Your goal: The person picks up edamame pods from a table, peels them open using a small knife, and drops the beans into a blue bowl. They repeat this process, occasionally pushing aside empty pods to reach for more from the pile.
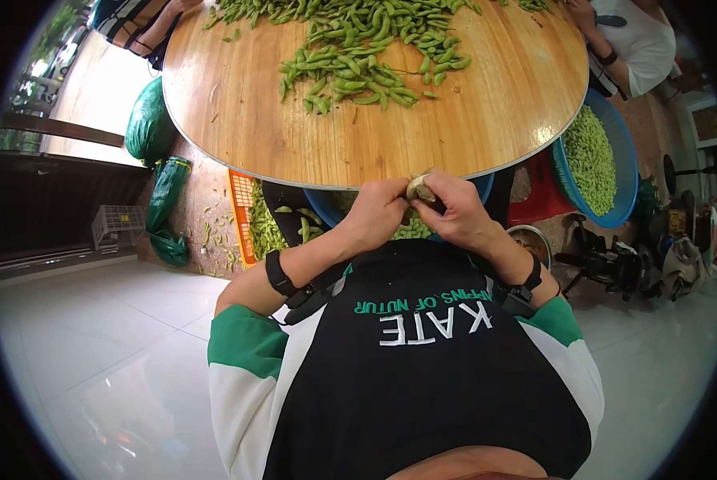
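Note:
Both my hands meet at the near edge of the round wooden table (238, 104), above a blue basin (321, 206) between my legs. My left hand (374, 212) is closed, fingertips pinched together; what they hold is too small to make out. My right hand (458, 210) is closed too, its fingertips touching the left ones. A pale, brownish covering (420, 189) shows at the right hand's fingers. Green pods (358, 76) lie heaped on the table beyond my hands. Shelled green beans (411, 230) show in the basin under my hands.
An orange crate (237, 210) with pods stands at the left, near green bags (150, 122). A blue basket (626, 160) of shelled beans is on the right, by a red stool (534, 196). Two other people's arms (154, 32) (612, 60) are at the table's far sides.

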